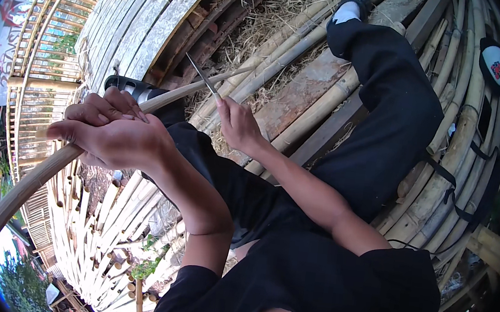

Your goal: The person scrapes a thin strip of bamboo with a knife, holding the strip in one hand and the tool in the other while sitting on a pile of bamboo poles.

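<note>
My left hand (119, 133) is closed round a long pale wooden stick (34, 182). The stick slants from the lower left rim, through that fist, up to its thin tapered end over the straw and bamboo poles. In my right hand (241, 126), farther right, is a knife (202, 76) with its thin blade pointing up and left. The blade crosses the stick in the picture near its thin end; I cannot tell whether they touch. My right fingers wrap the knife's handle and hide most of it.
Weathered planks (150, 8) form a platform ahead. Long bamboo poles (421, 204) lie to my right, with a white and black pouch (493, 64) and a strap on them. More cut bamboo (82, 242) is stacked at lower left, below a bamboo railing (44, 82). My legs in black trousers (395, 104) stretch ahead.
</note>
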Demonstrator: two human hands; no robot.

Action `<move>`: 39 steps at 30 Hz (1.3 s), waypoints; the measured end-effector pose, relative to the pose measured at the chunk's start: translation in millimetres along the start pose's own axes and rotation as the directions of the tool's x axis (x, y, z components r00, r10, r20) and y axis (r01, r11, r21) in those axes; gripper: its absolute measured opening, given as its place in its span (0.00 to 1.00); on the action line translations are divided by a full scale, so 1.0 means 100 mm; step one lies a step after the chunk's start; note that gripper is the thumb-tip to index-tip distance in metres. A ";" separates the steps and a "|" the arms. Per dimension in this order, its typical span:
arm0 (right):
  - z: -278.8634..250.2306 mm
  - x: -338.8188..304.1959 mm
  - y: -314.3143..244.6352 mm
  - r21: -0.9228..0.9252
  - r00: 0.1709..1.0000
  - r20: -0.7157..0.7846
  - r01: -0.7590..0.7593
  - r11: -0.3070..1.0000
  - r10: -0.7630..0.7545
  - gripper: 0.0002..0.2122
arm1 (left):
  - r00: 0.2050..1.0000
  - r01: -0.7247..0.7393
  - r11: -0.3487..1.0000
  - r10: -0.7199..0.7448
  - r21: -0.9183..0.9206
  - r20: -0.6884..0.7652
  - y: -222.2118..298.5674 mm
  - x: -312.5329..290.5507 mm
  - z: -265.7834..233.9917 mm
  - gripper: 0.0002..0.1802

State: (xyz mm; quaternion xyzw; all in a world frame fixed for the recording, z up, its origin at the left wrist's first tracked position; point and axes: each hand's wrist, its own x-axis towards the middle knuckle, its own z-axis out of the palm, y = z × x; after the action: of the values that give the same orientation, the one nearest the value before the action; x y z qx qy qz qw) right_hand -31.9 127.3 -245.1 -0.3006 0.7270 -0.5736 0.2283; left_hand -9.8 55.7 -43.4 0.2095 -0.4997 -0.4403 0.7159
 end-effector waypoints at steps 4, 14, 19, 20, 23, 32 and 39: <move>-0.08 0.01 0.63 -0.085 0.972 -0.176 -0.173 0.981 0.156 0.24 | 0.999 0.037 0.998 -0.035 -0.058 0.040 0.14 0.03 -0.05 0.30; -0.08 -0.10 0.25 0.153 0.960 -0.225 -0.131 0.979 0.164 0.20 | 0.998 0.053 0.991 -0.050 -0.125 0.026 0.43 0.21 -0.30 0.29; -0.16 -0.19 0.00 0.250 0.958 -0.182 -0.174 0.952 0.223 0.21 | 0.998 0.045 0.998 -0.046 -0.034 -0.033 0.35 0.18 -0.23 0.28; -0.24 -0.20 -0.10 0.242 0.956 -0.197 -0.170 0.955 0.220 0.21 | 0.997 0.064 0.998 -0.064 -0.027 -0.037 0.30 0.14 -0.16 0.27; -0.51 -0.33 -0.72 0.697 0.930 0.341 -0.346 0.628 0.135 0.18 | 0.996 0.089 0.995 -0.089 -0.034 -0.004 0.23 0.16 -0.17 0.27; -0.84 -0.80 -1.87 0.544 0.371 0.670 -0.835 0.085 -0.643 0.23 | 0.996 0.093 0.996 -0.093 0.004 -0.005 0.28 0.20 -0.21 0.29; -0.77 -0.83 -1.96 0.445 0.121 0.569 -0.877 0.181 -0.813 0.24 | 0.992 0.123 0.992 -0.124 -0.027 -0.025 0.21 0.15 -0.23 0.29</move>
State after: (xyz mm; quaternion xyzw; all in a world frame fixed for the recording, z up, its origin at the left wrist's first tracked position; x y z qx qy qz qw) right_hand 10.3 207.3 -37.5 -0.3214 -0.2210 -0.4804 0.7855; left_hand 21.1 51.0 -29.0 0.2367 -0.4704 -0.4872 0.6967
